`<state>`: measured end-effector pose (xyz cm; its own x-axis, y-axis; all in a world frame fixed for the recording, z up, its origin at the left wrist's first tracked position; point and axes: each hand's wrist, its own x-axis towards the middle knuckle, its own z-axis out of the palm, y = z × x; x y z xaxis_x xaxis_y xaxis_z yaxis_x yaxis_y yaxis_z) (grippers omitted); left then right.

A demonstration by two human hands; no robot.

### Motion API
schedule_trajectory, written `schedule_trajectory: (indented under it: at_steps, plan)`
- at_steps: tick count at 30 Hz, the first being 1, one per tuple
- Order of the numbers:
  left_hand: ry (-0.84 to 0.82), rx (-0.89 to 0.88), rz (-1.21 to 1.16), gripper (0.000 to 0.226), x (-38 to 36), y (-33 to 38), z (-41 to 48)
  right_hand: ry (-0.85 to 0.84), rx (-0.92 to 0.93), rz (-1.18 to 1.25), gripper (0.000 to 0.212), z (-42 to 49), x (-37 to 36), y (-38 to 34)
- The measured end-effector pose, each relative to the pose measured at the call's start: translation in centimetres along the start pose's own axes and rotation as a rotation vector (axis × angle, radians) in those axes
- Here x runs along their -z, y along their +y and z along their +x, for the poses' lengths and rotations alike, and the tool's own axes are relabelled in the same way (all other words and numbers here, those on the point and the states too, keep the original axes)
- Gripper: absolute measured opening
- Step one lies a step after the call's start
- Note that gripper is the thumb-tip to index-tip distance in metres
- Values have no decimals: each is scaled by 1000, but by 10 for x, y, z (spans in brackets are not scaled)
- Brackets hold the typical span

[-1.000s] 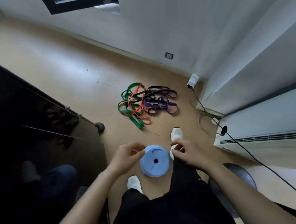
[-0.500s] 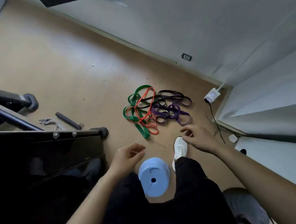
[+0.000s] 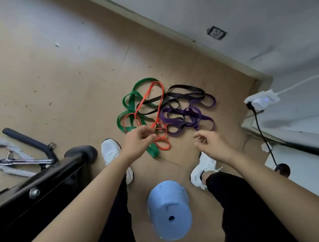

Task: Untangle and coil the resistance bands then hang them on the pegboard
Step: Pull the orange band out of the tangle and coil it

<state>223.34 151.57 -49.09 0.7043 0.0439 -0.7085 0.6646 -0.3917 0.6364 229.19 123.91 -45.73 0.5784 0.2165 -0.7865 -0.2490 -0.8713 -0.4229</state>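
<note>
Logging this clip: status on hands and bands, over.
Left hand at the red band, grip unclear. Right hand open, empty. Resistance bands tangled on the floor. Blue tub by the shoes, apart from them.

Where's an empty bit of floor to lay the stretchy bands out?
The big bare floor left of the tangled bands, up to the skirting board. A smaller patch lies between the white shoes, before the blue tub. Crowded: right by the power strip, left by the metal handles.
</note>
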Motion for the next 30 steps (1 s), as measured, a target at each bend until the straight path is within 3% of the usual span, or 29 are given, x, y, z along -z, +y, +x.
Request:
schedule_trajectory:
  at_steps: [6, 12, 15, 21, 25, 30]
  plan:
    - [52, 23, 106, 22, -65, -70, 157, 94, -2, 18, 38, 175, -64, 66]
    - [210, 40, 173, 57, -149, -130, 273, 250, 125, -188, 48, 319, -102, 121]
    - [256, 51, 179, 58, -174, -156, 309, 268, 228, -312, 48, 365, -121, 135]
    - [471, -76, 164, 22, -175, -173, 326, 285, 284, -353, 40, 399, -143, 146]
    - [449, -201, 214, 14, -148, -155, 309, 278, 288, -335, 47, 381, -130, 128]
    - [347, -403, 368, 14, -92, -96, 259, 464, 549, -178, 66, 323, -91, 78]
